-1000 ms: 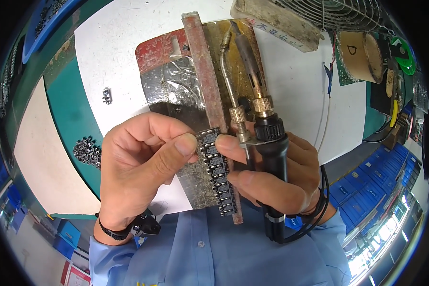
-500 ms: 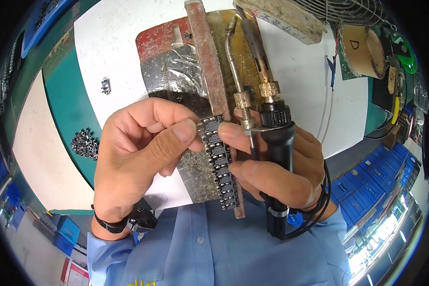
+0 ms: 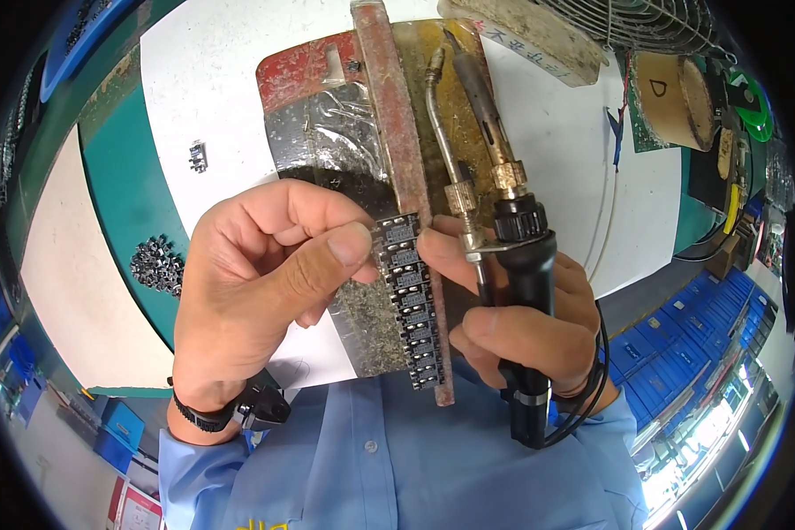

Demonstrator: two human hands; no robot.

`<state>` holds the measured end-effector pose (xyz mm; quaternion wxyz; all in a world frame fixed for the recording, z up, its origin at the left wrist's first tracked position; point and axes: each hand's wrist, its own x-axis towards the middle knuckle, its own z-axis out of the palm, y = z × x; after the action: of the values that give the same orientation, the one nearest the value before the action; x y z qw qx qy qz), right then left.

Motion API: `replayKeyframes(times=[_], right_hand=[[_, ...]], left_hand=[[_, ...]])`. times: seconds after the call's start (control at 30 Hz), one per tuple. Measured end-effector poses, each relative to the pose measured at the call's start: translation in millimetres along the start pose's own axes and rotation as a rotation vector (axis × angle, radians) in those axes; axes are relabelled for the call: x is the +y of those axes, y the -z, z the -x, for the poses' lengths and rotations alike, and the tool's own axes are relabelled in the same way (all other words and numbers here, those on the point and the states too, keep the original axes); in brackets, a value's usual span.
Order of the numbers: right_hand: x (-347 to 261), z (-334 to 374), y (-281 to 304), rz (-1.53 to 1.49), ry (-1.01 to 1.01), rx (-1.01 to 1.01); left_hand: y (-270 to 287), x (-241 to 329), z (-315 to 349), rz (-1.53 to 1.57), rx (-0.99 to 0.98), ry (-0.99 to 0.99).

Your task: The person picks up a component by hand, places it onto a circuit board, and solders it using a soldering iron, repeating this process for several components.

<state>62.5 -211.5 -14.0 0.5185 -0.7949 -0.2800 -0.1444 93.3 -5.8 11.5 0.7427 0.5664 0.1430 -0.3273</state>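
Observation:
My left hand [image 3: 256, 274] pinches the upper left edge of a row of small black components with metal pins [image 3: 417, 309]. The row lies along a worn reddish bar [image 3: 389, 124], which crosses a scuffed plate [image 3: 327, 132] partly covered in clear film. My right hand [image 3: 552, 331] is closed round the black handle of a soldering iron [image 3: 528, 265]. A thin bent metal tube [image 3: 440, 132] is clamped beside its barrel, and both tips point away from me. One right fingertip is close to the row's upper right edge; whether it touches I cannot tell.
White paper [image 3: 203, 79] lies under the plate. A pile of small parts [image 3: 157, 263] sits on the green mat [image 3: 128, 177] at left, with a loose part [image 3: 198, 156] on the paper. A whitish block [image 3: 530, 40], a wire fan guard [image 3: 654, 22] and a thin cable [image 3: 605, 212] are at right.
My right hand has shifted slightly right with the soldering iron, its thumb drawing away from the row of components. My left hand keeps its pinch almost in place.

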Motion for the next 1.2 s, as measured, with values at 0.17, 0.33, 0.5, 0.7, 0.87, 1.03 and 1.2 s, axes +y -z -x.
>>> replayKeyframes(times=[0.17, 0.33, 0.5, 0.7, 0.87, 1.03, 1.2], right_hand=[[-8.1, 1.9, 6.5, -0.01, 0.018, 0.004], [-16.0, 1.6, 6.0, -0.013, 0.032, 0.013], [-11.7, 5.1, 27.4, -0.015, 0.041, 0.021], [-24.1, 11.1, 37.8, -0.029, 0.064, 0.033], [-28.1, 10.0, 29.5, -0.008, 0.029, 0.095], [-28.0, 9.7, 28.2, -0.022, 0.015, 0.074], [-26.9, 9.2, 29.0, -0.046, -0.006, 0.05]], left_hand=[[0.9, -0.3, -0.5, -0.001, -0.01, -0.012], [-0.7, -0.3, -0.3, -0.023, 0.007, -0.016], [-1.4, -0.7, -0.6, -0.02, 0.011, -0.025], [1.8, -2.7, -1.6, -0.006, -0.007, -0.042], [1.1, -2.1, -2.0, -0.017, -0.016, -0.045], [0.7, -1.7, -1.8, -0.02, -0.018, -0.042], [-3.1, -2.0, -2.7, -0.027, 0.034, -0.052]])
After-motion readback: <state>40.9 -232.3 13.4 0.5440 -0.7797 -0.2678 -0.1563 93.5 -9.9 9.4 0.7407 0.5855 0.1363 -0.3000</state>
